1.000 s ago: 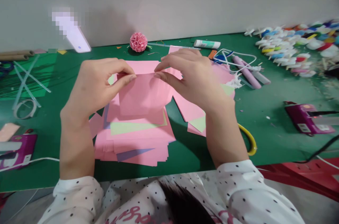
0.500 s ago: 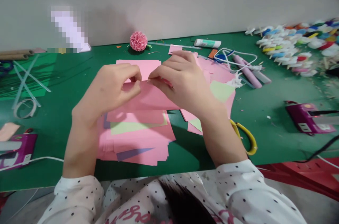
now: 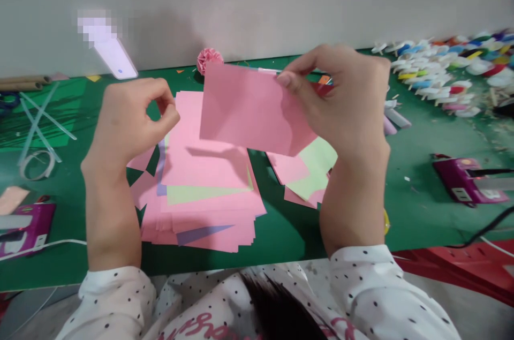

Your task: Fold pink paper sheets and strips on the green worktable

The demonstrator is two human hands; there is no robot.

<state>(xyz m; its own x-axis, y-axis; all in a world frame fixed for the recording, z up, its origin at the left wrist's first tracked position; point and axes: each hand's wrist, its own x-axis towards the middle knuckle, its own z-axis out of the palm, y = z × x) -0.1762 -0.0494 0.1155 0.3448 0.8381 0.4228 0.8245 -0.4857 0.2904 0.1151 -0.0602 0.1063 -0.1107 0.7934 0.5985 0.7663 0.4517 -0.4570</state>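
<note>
My right hand [image 3: 337, 96] pinches a pink sheet of paper [image 3: 249, 110] by its upper right edge, thumb in front. The sheet is raised above the table and hangs out to the left. My left hand [image 3: 132, 120] is curled, with thumb and index finger drawn together, nothing visible between them. It hovers at the left of a stack of paper [image 3: 209, 168], mostly pink with some green and purple sheets. Beneath my right hand lie more pink and green papers [image 3: 317, 166], partly covered by the hand and wrist.
A pink folded-paper ball [image 3: 209, 56] sits at the back, partly behind the sheet. A phone [image 3: 116, 59] leans on the wall. Purple boxes [image 3: 468, 179] stand at both sides. Tape [image 3: 37, 165] and clear sticks [image 3: 38, 120] lie left, colourful small pieces [image 3: 437, 75] far right.
My hands have drawn apart. The right hand has lifted the pink sheet and carried it up and to the right; the left hand has moved left, away from the sheet.
</note>
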